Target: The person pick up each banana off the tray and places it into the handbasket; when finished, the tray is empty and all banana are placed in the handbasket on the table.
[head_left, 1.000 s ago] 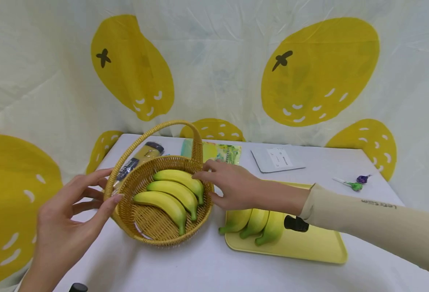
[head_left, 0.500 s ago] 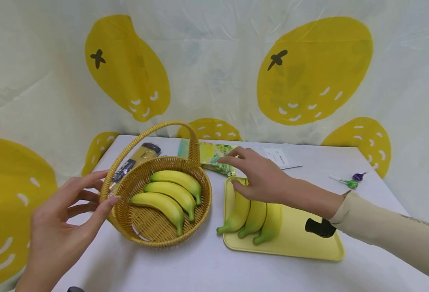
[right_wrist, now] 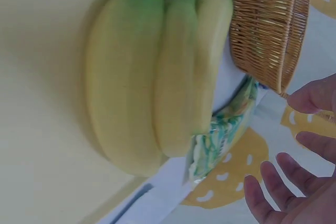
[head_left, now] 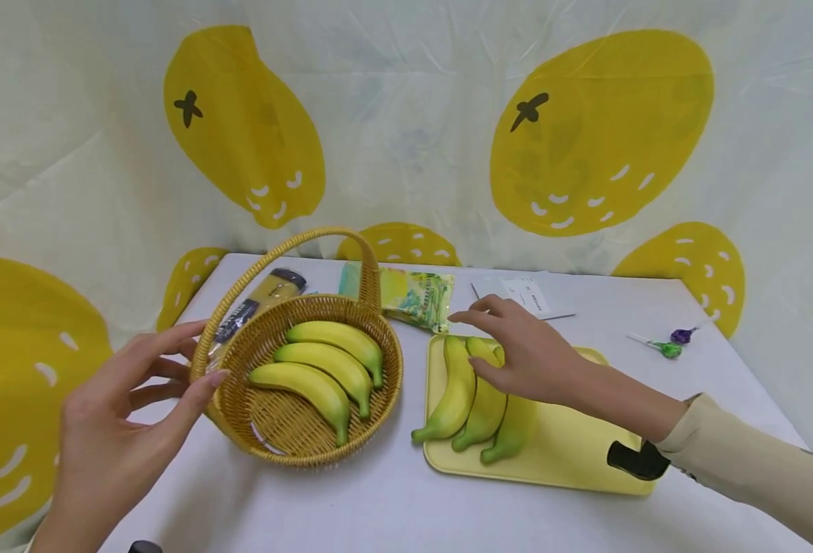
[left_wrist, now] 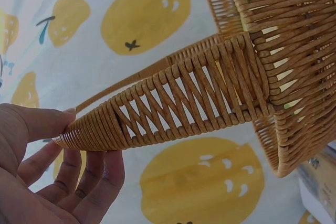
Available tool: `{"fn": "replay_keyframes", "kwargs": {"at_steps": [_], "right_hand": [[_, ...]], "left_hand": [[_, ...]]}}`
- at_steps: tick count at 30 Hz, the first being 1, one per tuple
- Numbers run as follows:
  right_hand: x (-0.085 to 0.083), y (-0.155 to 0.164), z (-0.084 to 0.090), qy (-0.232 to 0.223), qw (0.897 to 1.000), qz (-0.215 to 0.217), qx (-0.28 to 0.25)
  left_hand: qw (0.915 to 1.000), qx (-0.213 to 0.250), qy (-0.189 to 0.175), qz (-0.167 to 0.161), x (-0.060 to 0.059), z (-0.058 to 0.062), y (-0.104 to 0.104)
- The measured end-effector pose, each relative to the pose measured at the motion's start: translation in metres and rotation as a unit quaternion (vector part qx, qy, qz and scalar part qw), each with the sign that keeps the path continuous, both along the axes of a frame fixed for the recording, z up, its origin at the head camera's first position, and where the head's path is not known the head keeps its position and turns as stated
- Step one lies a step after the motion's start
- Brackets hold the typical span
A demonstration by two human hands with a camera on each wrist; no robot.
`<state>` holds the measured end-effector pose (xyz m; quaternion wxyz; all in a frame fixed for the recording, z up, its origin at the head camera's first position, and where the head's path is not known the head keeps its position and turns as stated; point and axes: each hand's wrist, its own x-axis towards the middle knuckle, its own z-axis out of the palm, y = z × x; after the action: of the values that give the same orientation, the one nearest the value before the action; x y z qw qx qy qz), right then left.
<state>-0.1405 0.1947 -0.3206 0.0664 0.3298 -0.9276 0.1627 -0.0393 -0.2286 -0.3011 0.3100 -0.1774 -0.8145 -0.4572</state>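
- The left hand point(head_left: 112, 430) sits at the desk's point(head_left: 392, 507) left edge, fingers spread and relaxed, fingertips touching the basket's point(head_left: 240, 418) left rim where the handle joins; it grips nothing.
- The basket stands left of centre and holds three bananas point(head_left: 323, 369).
- The right hand point(head_left: 527, 353) hovers open, fingers loosely spread, over the top of a second bunch point(head_left: 464, 399); whether it touches the fruit cannot be told.
- That bunch lies on the left part of a yellow tray point(head_left: 572, 453), just right of the basket.
- A green packet point(head_left: 416, 296) lies by the desk's far edge.
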Motion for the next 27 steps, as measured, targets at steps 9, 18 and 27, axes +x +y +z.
{"fn": "replay_keyframes", "kwargs": {"at_steps": [9, 18, 27], "right_hand": [[0.01, 0.02, -0.02, 0.003, 1.0, -0.028, -0.011], [0.02, 0.031, -0.039, -0.012, 0.998, -0.056, -0.013], [0.024, 0.034, -0.05, 0.004, 0.997, -0.082, 0.001]], "left_hand": [[1.0, -0.003, 0.002, 0.001, 0.001, 0.0, 0.0], [1.0, -0.002, -0.003, -0.001, 0.0, 0.0, 0.0], [1.0, -0.002, 0.002, 0.002, -0.001, 0.0, 0.001]]}}
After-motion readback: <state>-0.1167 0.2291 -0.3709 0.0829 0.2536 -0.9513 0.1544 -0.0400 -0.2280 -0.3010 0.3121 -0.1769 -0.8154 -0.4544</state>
